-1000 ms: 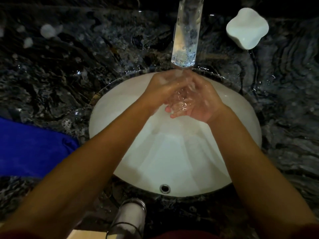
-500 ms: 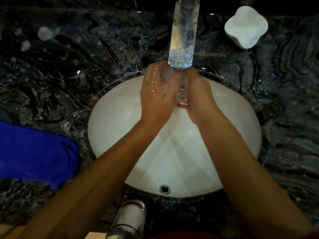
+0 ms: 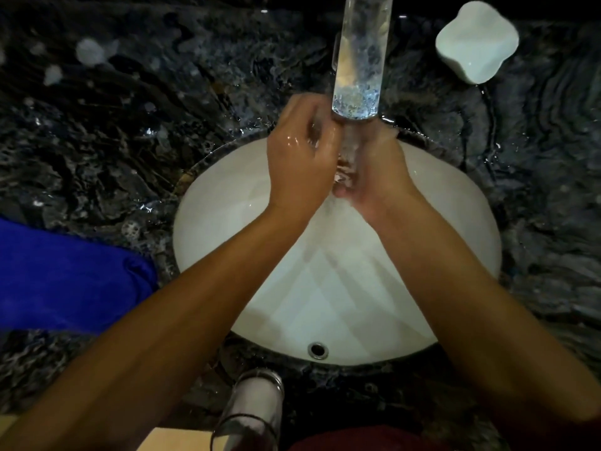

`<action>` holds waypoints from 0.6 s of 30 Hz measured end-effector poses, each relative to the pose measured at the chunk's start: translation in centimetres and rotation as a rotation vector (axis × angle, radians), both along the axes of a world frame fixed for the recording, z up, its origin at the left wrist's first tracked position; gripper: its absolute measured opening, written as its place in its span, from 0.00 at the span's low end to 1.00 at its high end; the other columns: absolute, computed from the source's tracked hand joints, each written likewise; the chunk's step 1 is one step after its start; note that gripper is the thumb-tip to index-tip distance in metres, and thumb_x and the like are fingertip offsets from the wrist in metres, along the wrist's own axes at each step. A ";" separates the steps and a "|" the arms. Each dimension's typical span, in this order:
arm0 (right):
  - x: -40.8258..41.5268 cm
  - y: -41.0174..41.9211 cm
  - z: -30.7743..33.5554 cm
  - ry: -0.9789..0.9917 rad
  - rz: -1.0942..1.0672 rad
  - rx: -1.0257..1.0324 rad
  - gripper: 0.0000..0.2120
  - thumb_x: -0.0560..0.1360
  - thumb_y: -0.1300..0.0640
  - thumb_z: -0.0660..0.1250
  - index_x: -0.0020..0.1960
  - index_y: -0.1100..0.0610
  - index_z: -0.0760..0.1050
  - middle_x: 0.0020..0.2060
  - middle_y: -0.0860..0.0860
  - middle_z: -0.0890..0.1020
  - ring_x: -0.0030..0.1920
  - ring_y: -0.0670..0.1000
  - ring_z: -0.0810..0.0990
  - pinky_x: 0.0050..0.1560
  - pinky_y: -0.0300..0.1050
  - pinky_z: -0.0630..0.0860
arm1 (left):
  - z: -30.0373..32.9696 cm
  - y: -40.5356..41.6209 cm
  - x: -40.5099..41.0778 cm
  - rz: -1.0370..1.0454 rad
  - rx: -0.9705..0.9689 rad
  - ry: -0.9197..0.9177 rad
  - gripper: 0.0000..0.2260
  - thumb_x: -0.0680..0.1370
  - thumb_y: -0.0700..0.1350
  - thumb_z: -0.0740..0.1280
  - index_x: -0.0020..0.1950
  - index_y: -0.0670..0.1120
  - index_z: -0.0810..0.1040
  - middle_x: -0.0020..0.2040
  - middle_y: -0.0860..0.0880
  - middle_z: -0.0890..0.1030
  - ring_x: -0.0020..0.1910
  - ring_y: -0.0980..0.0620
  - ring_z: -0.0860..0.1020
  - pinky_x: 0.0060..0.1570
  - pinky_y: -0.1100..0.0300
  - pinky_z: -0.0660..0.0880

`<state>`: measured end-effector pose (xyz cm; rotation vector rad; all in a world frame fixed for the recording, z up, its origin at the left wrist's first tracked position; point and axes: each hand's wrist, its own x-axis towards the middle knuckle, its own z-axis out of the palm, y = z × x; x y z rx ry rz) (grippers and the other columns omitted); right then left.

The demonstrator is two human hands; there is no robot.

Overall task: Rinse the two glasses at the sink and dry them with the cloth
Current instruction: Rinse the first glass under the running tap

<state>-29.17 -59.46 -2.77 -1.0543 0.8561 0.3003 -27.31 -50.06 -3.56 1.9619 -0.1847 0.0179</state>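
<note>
In the head view, the left hand [image 3: 300, 157] and the right hand [image 3: 379, 172] are held together under the clear spout [image 3: 357, 60], above the far rim of the white sink [image 3: 341, 288]. A glass [image 3: 348, 154] is gripped between them in the running water, only partly seen, with the fingers of both hands curled around it. A second glass [image 3: 250, 411] is seen standing on the dark marbled surface [image 3: 113, 141] at the near edge. The blue cloth [image 3: 65, 278] is laid on the surface left of the sink. A white dish [image 3: 476, 40] is placed at the far right.
</note>
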 end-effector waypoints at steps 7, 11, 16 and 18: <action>-2.8 1.7 -0.6 -0.314 -0.070 -0.591 0.07 0.81 0.48 0.64 0.57 0.48 0.71 0.48 0.45 0.83 0.49 0.46 0.84 0.48 0.49 0.81 | 1.2 0.1 0.7 0.035 -0.252 0.698 0.11 0.82 0.44 0.65 0.41 0.51 0.80 0.41 0.48 0.84 0.44 0.48 0.83 0.45 0.50 0.79; -5.5 1.4 -1.5 -0.448 0.169 -0.763 0.26 0.79 0.47 0.69 0.72 0.53 0.66 0.62 0.52 0.79 0.56 0.45 0.82 0.50 0.40 0.80 | 0.8 1.3 1.9 -0.056 -0.257 0.886 0.12 0.84 0.49 0.62 0.51 0.46 0.84 0.43 0.47 0.87 0.41 0.48 0.86 0.44 0.51 0.83; -8.4 0.0 -1.5 -0.598 0.229 -0.749 0.35 0.77 0.54 0.76 0.78 0.53 0.63 0.68 0.49 0.77 0.57 0.49 0.82 0.50 0.43 0.81 | -0.1 1.8 2.8 -0.093 -0.334 1.168 0.21 0.86 0.52 0.56 0.61 0.39 0.82 0.46 0.45 0.86 0.39 0.47 0.84 0.41 0.52 0.82; -7.2 -1.2 -1.4 -0.516 0.153 -0.605 0.21 0.79 0.59 0.72 0.70 0.54 0.72 0.60 0.44 0.81 0.48 0.47 0.83 0.40 0.45 0.80 | -0.2 1.6 2.4 -0.124 -0.363 1.266 0.21 0.85 0.54 0.56 0.59 0.42 0.82 0.47 0.44 0.87 0.42 0.45 0.86 0.41 0.50 0.83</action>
